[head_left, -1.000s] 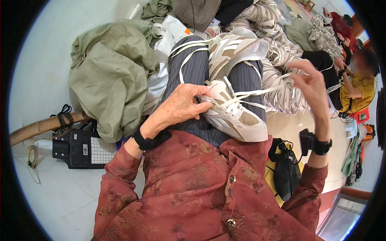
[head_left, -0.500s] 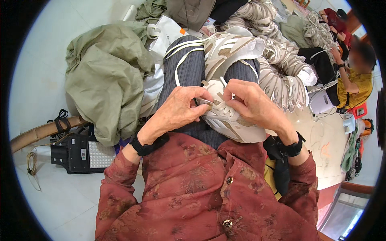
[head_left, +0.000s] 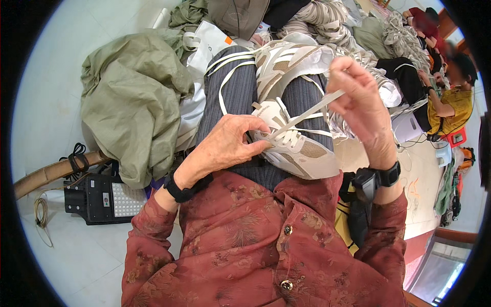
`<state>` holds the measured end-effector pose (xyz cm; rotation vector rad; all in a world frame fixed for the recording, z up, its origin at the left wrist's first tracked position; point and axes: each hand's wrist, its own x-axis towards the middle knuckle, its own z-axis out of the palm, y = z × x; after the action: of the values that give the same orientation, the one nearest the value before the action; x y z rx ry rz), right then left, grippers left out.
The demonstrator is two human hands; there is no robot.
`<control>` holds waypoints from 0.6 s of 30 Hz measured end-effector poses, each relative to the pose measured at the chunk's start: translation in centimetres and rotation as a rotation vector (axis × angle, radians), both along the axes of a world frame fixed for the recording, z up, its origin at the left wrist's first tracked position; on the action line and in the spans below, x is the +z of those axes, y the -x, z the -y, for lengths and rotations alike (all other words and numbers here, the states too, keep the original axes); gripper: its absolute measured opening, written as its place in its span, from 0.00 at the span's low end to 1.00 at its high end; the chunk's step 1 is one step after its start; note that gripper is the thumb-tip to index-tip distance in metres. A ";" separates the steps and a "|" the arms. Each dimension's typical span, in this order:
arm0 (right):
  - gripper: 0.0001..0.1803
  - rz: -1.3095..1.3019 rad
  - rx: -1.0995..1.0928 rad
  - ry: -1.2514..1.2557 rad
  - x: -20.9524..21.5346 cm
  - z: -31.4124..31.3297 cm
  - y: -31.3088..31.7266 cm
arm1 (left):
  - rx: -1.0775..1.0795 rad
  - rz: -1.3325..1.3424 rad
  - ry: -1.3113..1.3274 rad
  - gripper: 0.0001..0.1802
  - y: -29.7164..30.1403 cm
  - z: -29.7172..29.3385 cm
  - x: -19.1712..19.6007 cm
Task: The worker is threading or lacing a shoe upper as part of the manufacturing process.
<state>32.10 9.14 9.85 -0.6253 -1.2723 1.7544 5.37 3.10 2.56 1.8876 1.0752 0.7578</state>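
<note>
A beige and white sneaker (head_left: 309,156) lies across my lap, toe toward the lower right, its white lace partly threaded. My left hand (head_left: 230,140) is closed on the near side of its opening, thumb and forefinger pinching the edge by the eyelets. Raised to the right, my right hand (head_left: 360,97) pinches a flat white shoelace (head_left: 313,109), drawn taut in a slant from the sneaker. Just beyond sits a second sneaker (head_left: 279,64) of the same kind on my knees, with loose laces (head_left: 225,66) trailing left over my striped trouser leg.
Heaped sneakers (head_left: 327,23) lie beyond my knees and to the right. At left are a green cloth (head_left: 133,102), a white bag (head_left: 209,43) and a black lamp panel (head_left: 105,197) on the floor. A person in yellow (head_left: 445,110) sits at far right.
My right hand has moved up and to the right, away from the sneaker, pulling the shoelace out taut. The left hand has stayed nearly in place at the shoe's opening.
</note>
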 end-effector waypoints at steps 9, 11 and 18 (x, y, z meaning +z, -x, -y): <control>0.08 -0.120 -0.077 0.005 2.5 0.7 -0.5 | -0.030 -0.014 -0.106 0.14 -0.5 -0.4 -0.6; 0.09 -0.106 -0.008 0.001 4.0 2.4 1.5 | -0.051 -0.069 -0.026 0.12 -0.5 -0.4 -0.3; 0.10 -0.526 0.326 -0.174 11.9 2.1 -2.9 | -0.083 -0.036 -0.062 0.13 -0.9 0.3 -0.6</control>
<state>34.99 7.03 21.78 0.1542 -1.1713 1.8727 6.26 2.78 1.91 1.9924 0.9988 0.7190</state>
